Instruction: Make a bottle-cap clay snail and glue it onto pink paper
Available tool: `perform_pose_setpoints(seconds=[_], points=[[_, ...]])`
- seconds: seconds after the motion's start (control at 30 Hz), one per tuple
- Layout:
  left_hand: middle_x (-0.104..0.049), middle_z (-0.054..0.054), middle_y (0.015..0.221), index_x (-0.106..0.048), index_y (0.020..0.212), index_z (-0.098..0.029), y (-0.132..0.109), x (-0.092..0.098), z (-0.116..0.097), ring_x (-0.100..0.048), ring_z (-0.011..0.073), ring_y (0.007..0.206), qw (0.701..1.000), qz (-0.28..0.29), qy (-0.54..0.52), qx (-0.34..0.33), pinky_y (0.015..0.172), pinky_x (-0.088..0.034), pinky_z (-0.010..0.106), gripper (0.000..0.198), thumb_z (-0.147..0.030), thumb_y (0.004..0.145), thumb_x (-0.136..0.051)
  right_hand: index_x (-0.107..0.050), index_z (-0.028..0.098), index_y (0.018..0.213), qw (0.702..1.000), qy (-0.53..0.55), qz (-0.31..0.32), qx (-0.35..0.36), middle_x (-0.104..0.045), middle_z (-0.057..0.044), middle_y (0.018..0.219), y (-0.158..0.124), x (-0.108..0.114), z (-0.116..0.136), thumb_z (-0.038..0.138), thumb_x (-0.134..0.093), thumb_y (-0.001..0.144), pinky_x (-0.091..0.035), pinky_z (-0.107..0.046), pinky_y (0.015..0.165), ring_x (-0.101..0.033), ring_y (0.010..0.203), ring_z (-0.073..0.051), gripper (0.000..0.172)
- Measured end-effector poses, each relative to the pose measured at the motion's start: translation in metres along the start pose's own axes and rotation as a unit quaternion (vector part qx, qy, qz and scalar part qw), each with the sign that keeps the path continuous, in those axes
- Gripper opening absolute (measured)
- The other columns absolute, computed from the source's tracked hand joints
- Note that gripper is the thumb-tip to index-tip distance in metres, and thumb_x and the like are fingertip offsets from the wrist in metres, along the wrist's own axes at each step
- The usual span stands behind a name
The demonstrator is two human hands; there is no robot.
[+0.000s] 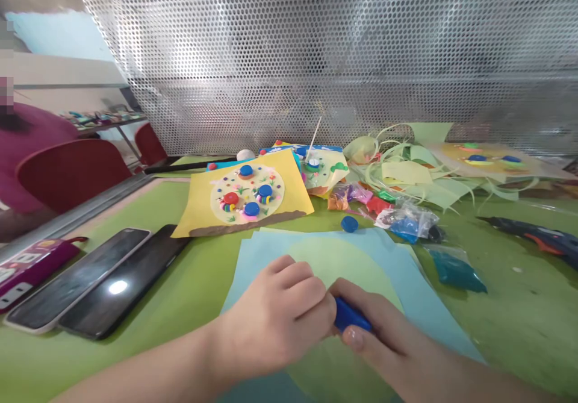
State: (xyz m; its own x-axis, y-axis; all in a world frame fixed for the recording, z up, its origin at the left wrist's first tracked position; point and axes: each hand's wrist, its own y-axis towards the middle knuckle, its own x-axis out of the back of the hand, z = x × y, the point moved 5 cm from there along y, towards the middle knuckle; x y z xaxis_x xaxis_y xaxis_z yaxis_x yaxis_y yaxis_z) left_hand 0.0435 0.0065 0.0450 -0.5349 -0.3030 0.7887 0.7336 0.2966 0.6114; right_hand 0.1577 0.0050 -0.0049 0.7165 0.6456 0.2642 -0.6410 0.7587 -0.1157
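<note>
Between the thumb and fingers of my right hand (383, 331) is a blue bottle cap (351, 317), seen nearly edge-on. My left hand (286, 312) is curled closed against the cap's left side; its fingertips are hidden, and I cannot see what they pinch. Both hands are over a pale green paper circle (343, 258), which lies on light blue paper sheets (253, 258). Another blue bottle cap (349, 224) sits just beyond the circle's far edge.
Yellow paper with decorated caps (289, 180) lies at the back. Small bags of coloured clay (401, 219), a teal packet (456, 267), paper scraps (415, 171) and a glue gun (537, 234) are on the right. Two phones (117, 291) lie left; a person in pink (31, 150) is beyond.
</note>
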Motion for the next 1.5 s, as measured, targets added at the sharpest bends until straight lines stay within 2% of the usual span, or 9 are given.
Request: perform_pose_setpoints(seconds=[0.3, 0.4, 0.53, 0.63, 0.87, 1.07, 1.2, 1.3, 1.5], points=[[-0.041, -0.001, 0.052, -0.05, 0.05, -0.012, 0.003, 0.004, -0.002, -0.034, 0.0106, 0.053, 0.981, 0.045, -0.19, -0.013, 0.051, -0.037, 0.023, 0.048, -0.029, 0.093, -0.039, -0.053, 0.019, 0.08, 0.998, -0.014, 0.052, 0.024, -0.052, -0.002, 0.078, -0.004, 0.004, 0.021, 0.039, -0.036, 0.088, -0.044, -0.024, 0.067, -0.048, 0.072, -0.014, 0.027], [-0.041, 0.0, 0.054, -0.047, 0.051, -0.013, 0.003, 0.002, -0.001, -0.035, 0.0103, 0.054, 0.966, 0.054, -0.252, -0.007, 0.051, -0.038, 0.021, 0.048, -0.031, 0.094, -0.037, -0.056, 0.019, 0.083, 0.998, -0.003, 0.067, 0.02, -0.054, -0.002, 0.081, -0.004, 0.004, 0.019, 0.033, -0.037, 0.089, -0.044, -0.022, 0.067, -0.047, 0.071, -0.013, 0.025], [-0.043, 0.001, 0.059, -0.045, 0.052, -0.014, 0.003, -0.001, 0.0, -0.04, 0.01, 0.057, 0.954, 0.075, -0.29, 0.012, 0.052, -0.04, 0.018, 0.044, -0.028, 0.093, -0.037, -0.056, 0.018, 0.091, 0.995, 0.048, 0.09, 0.009, -0.049, -0.001, 0.078, -0.006, 0.002, 0.01, 0.041, -0.036, 0.091, -0.04, -0.021, 0.059, -0.04, 0.064, -0.01, 0.03], [-0.046, 0.002, 0.061, -0.048, 0.056, -0.014, 0.001, -0.001, 0.003, -0.043, 0.0104, 0.058, 0.953, 0.078, -0.293, 0.023, 0.054, -0.042, 0.018, 0.042, -0.028, 0.094, -0.036, -0.056, 0.019, 0.096, 0.993, 0.068, 0.09, -0.015, -0.046, 0.0, 0.076, -0.009, 0.002, 0.003, 0.048, -0.037, 0.09, -0.039, -0.022, 0.061, -0.038, 0.064, -0.011, 0.035], [-0.055, 0.006, 0.068, -0.059, 0.073, -0.01, 0.0, 0.001, 0.004, -0.049, 0.012, 0.059, 0.982, 0.033, -0.176, 0.056, 0.055, -0.043, 0.022, 0.048, -0.035, 0.096, -0.026, -0.057, 0.025, 0.09, 0.991, 0.079, -0.038, -0.099, -0.042, 0.002, 0.065, -0.009, 0.011, -0.005, 0.066, -0.04, 0.08, -0.043, -0.024, 0.059, -0.04, 0.06, -0.013, 0.045], [-0.05, 0.001, 0.058, -0.054, 0.061, -0.015, -0.002, -0.002, -0.001, -0.038, 0.0117, 0.051, 0.999, -0.012, -0.037, 0.021, 0.051, -0.036, 0.022, 0.049, -0.033, 0.096, -0.025, -0.051, 0.024, 0.077, 0.994, 0.089, -0.021, -0.054, -0.04, 0.002, 0.062, -0.004, 0.002, -0.004, 0.069, -0.037, 0.079, -0.039, -0.024, 0.057, -0.038, 0.058, -0.013, 0.048], [-0.048, -0.001, 0.057, -0.052, 0.063, -0.017, -0.006, -0.003, 0.001, -0.038, 0.013, 0.053, 1.0, -0.011, -0.006, 0.022, 0.049, -0.032, 0.025, 0.035, -0.024, 0.094, -0.038, -0.046, 0.021, 0.074, 0.994, 0.089, -0.012, -0.068, -0.033, 0.005, 0.057, 0.002, 0.002, -0.013, 0.066, -0.036, 0.082, -0.027, -0.022, 0.048, -0.029, 0.052, -0.01, 0.047], [-0.046, -0.002, 0.057, -0.051, 0.063, -0.017, -0.006, -0.002, -0.002, -0.037, 0.0132, 0.053, 1.0, -0.011, -0.007, 0.001, 0.048, -0.03, 0.026, 0.028, -0.021, 0.09, -0.045, -0.045, 0.02, 0.075, 0.991, 0.105, 0.018, -0.086, -0.03, 0.006, 0.057, 0.005, 0.001, -0.018, 0.066, -0.04, 0.081, -0.02, -0.022, 0.046, -0.024, 0.05, -0.008, 0.046], [-0.045, -0.001, 0.057, -0.049, 0.059, -0.018, -0.001, 0.007, -0.008, -0.037, 0.0133, 0.054, 0.995, -0.013, -0.089, -0.051, 0.056, -0.039, 0.025, 0.031, -0.013, 0.089, -0.042, -0.05, 0.02, 0.077, 0.984, 0.152, 0.068, -0.067, -0.036, 0.004, 0.059, 0.001, -0.003, -0.007, 0.066, -0.041, 0.079, -0.021, -0.021, 0.045, -0.024, 0.048, -0.008, 0.047]])
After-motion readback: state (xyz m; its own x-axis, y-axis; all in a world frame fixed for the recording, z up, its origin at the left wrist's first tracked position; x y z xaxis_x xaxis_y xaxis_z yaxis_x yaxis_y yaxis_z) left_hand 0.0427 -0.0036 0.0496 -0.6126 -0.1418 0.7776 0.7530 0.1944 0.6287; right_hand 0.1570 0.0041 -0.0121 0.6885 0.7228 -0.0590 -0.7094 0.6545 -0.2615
